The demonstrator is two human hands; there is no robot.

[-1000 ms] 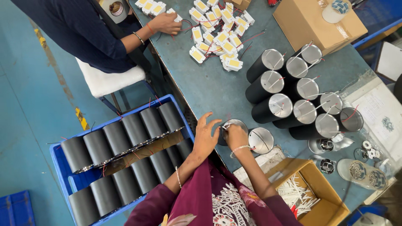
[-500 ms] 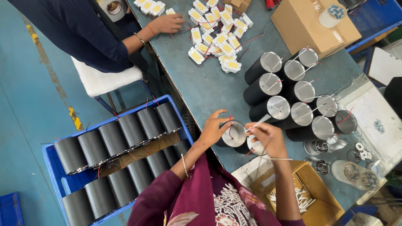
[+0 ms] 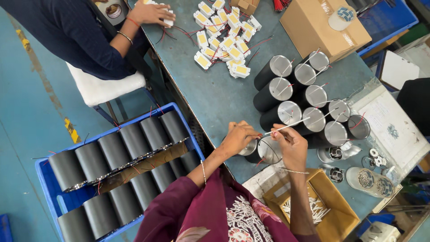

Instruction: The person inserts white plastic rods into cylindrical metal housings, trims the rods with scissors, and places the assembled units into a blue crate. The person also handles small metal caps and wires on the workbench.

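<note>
My left hand (image 3: 238, 137) grips the rim of a black cylinder (image 3: 264, 151) that stands on the table edge in front of me. My right hand (image 3: 292, 144) pinches a thin white sleeved wire (image 3: 289, 126) above the cylinder's silver open end. The wire slants up and to the right toward the cluster of finished cylinders (image 3: 304, 105). A bangle sits on each of my wrists.
A blue crate (image 3: 49, 177) of black cylinders stands on the floor at left. White and yellow modules (image 3: 224, 38) lie at the table's far end, where another person's hand (image 3: 150, 12) works. Cardboard boxes (image 3: 320, 24), an open box of white pieces (image 3: 313, 208) and small parts (image 3: 369, 179) lie right.
The view has shifted closer. My right hand has lifted the white wire up above the cylinder; my left hand has settled on the cylinder's rim. The other person's hand stays at the modules.
</note>
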